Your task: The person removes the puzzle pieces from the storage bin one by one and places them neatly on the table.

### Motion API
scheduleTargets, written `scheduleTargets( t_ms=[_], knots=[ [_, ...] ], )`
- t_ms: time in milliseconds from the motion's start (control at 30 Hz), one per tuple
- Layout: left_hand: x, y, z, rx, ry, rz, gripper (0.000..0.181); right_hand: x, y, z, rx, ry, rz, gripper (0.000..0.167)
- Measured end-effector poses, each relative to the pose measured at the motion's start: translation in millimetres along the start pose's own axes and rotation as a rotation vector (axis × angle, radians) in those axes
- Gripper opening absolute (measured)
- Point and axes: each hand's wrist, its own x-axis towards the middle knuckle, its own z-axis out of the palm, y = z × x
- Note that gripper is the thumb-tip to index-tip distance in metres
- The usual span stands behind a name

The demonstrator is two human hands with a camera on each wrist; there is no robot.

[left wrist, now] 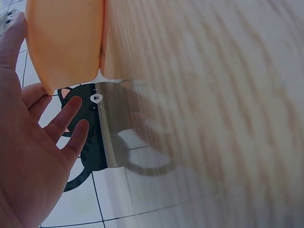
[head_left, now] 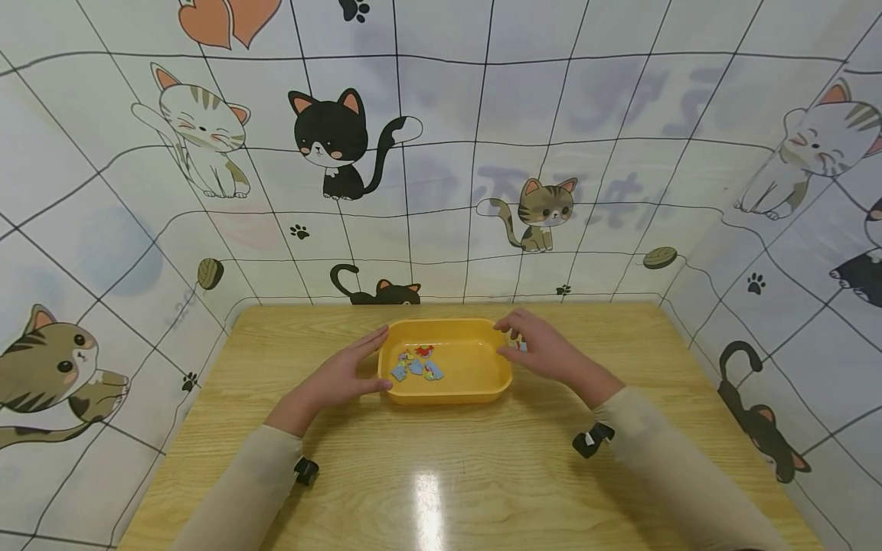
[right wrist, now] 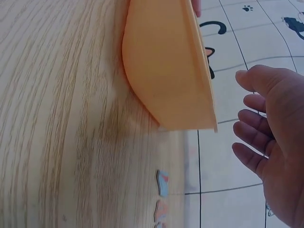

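A yellow tray (head_left: 475, 360) stands on the wooden table. Several small flat pieces (head_left: 416, 367), light blue with red and yellow, lie toward its left end. My left hand (head_left: 344, 373) rests against that end, thumb by the near corner and fingers by the far one; the left wrist view shows its lower fingers spread beside the tray (left wrist: 66, 42). Just past the right end, my right hand (head_left: 540, 348) hovers with loosely bent fingers. A gap separates that hand (right wrist: 280, 128) from the tray (right wrist: 166, 61) in the right wrist view, and nothing shows between its fingers.
More flat pieces (head_left: 520, 346) lie right of the tray, partly covered by my right hand; in the right wrist view a light blue piece (right wrist: 162, 183) is among them. Behind and beside the wooden table (head_left: 386, 459) hangs a white cloth (head_left: 441, 99) printed with cats.
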Motion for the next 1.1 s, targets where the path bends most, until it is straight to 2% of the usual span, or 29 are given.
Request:
scheduleTargets(
  t_ms=[367,667,967,1100],
  knots=[
    [0.6,-0.4,-0.1,0.009,-0.001,-0.003,0.101,19.2,-26,14,-0.039,-0.124,0.031,0.039],
    [1.2,-2.4,0.4,0.004,0.0,0.0,0.101,35.6,-38,33,-0.059,-0.251,0.052,0.046],
    [0.9,-3.5,0.2,0.014,0.001,0.004,0.102,45.7,-42,49,-0.096,-0.305,0.02,0.051],
    [0.5,-2.9,0.1,0.012,0.001,0.004,0.102,49.6,-45,55,-0.091,-0.331,0.037,0.051]
  ],
)
